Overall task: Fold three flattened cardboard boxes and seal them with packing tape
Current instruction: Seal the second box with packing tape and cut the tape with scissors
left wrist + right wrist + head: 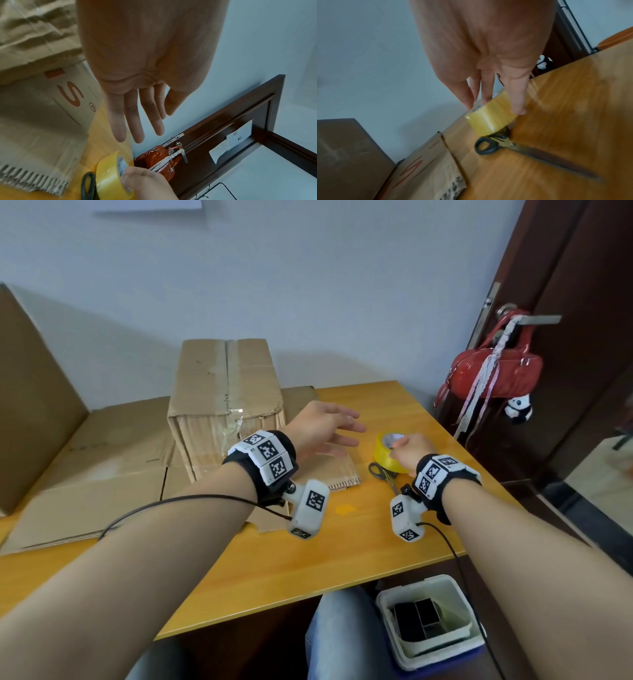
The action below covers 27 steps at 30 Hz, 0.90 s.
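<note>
A folded, taped cardboard box (222, 392) stands upright on flattened cardboard (96, 460) at the table's left. A yellow packing tape roll (388, 453) (109, 175) (489, 119) stands on edge on the table's right, and my right hand (409, 451) (496, 88) grips it, thumb at its core and fingers over its rim. My left hand (325, 429) (142, 108) hovers open, fingers straight and spread, just left of the roll above a flattened box printed with a red S (51, 108) (426, 166).
Black-handled scissors (383, 474) (518, 148) lie beside the roll, toward me. The orange wooden table (342, 559) ends at right near a dark door where a red handbag (493, 371) hangs. A white bin (428, 618) sits below the table's front edge.
</note>
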{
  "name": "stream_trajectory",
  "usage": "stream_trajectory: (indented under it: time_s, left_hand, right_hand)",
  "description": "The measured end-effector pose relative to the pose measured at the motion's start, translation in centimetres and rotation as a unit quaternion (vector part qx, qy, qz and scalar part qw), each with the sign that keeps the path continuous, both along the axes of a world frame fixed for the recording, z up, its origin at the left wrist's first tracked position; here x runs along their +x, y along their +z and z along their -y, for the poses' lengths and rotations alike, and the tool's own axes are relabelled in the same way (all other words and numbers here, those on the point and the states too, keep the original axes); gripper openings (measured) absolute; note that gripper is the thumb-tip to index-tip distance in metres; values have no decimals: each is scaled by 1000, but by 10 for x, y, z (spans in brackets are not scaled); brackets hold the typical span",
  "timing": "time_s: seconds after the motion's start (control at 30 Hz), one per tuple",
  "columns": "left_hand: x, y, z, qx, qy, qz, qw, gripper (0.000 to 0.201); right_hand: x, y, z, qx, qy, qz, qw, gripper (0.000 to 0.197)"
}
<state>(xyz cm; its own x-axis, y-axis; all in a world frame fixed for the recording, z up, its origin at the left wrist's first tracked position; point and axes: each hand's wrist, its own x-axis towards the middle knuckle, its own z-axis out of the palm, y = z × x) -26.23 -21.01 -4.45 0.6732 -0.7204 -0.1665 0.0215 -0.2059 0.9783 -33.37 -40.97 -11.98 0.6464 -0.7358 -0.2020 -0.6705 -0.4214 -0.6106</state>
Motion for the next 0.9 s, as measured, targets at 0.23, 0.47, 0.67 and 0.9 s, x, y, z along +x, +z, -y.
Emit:
stream_trajectory:
  time_s: [0.23,0.47,0.67,0.9]
  left_hand:
    - [7,44,-42,-53,25,24,998,19]
    - [35,68,-122,-76,142,122,979,16]
    - [49,60,-169,-11,216,215,952,24]
    - [59,42,-196,147,145,295,933,20]
  right_hand:
    - [31,51,-58,7,71,18,997,27]
    - [50,86,-139,165,132,121,970,20]
    - [49,84,-172,188,171,107,961,32]
    - [38,84,-189,244,225,105,937,36]
